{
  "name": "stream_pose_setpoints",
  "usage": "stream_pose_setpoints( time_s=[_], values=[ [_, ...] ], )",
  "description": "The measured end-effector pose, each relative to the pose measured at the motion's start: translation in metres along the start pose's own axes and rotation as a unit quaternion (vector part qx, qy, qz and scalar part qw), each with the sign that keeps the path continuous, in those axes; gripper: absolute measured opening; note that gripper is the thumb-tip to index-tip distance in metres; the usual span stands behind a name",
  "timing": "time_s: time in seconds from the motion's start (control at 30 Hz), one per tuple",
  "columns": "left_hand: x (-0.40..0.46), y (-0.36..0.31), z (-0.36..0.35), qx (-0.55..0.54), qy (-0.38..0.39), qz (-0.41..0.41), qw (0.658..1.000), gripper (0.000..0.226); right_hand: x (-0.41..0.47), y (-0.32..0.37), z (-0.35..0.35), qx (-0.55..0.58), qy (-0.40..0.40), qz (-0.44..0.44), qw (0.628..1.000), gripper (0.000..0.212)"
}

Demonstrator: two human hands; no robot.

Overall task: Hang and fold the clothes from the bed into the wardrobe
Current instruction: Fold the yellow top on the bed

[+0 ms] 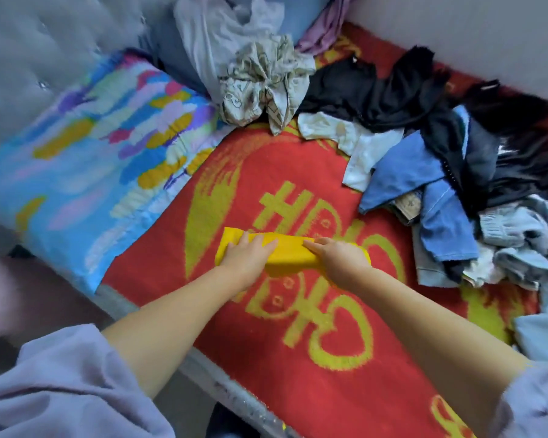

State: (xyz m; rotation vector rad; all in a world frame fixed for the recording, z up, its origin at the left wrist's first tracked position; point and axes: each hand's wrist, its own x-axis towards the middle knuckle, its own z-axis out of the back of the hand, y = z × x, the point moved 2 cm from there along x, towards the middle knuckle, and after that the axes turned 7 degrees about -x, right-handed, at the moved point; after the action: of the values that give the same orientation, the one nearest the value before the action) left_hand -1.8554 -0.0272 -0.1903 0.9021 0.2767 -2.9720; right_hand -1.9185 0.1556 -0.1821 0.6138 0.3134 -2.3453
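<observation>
One bed [114,298] fills most of the view, covered by a red blanket [298,172] with large yellow characters. The bed's near edge runs diagonally from lower right to left centre, with a grey border strip along it. A padded grey headboard [45,42] bounds the far left side, and a pale wall [456,33] bounds the far right side.

A multicoloured pillow [86,159] lies along the left of the bed, just beside the headboard, its lower corner reaching the bed's near edge.

A pile of dark and blue clothes [456,172] occupies the right side of the blanket, extending to the right border of the view. A second heap of grey and patterned clothes [250,67] sits at the far end, between the pillow and the dark pile, touching both.

Open blanket surface lies in the centre, between the pillow, the two heaps and the near edge.

A folded yellow cloth [290,252] lies on this open area, near the middle of the blanket, well apart from the pillow and apart from the right pile.

The left hand [246,257] rests flat on the left part of the yellow cloth, fingers straight and pointing right. The right hand [339,257] presses on the right part, fingers extended toward the left. Neither hand grips the cloth. Both forearms are bare, with lilac sleeves [60,390] pushed up.
</observation>
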Motion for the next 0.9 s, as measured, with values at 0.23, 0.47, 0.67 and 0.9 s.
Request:
stream_pose_setpoints(
  time_s=[0.23,0.47,0.67,0.9],
  values=[
    [-0.131,0.049,0.035,-0.011,-0.106,0.097,0.99,0.068,-0.047,0.087,0.102,-0.108,-0.065,0.102,0.987,0.07],
    [-0.307,0.125,-0.01,-0.082,-0.127,0.244,0.958,0.07,-0.079,0.254,0.141,-0.169,-0.08,0.275,0.943,0.065],
    [-0.479,0.19,-0.091,-0.133,-0.136,0.389,0.901,0.074,-0.129,0.446,0.141,-0.237,-0.074,0.406,0.879,0.07],
    [-0.667,0.257,-0.2,-0.182,-0.101,0.495,0.844,0.068,-0.21,0.672,0.102,-0.286,-0.081,0.507,0.809,0.06]
  ],
)
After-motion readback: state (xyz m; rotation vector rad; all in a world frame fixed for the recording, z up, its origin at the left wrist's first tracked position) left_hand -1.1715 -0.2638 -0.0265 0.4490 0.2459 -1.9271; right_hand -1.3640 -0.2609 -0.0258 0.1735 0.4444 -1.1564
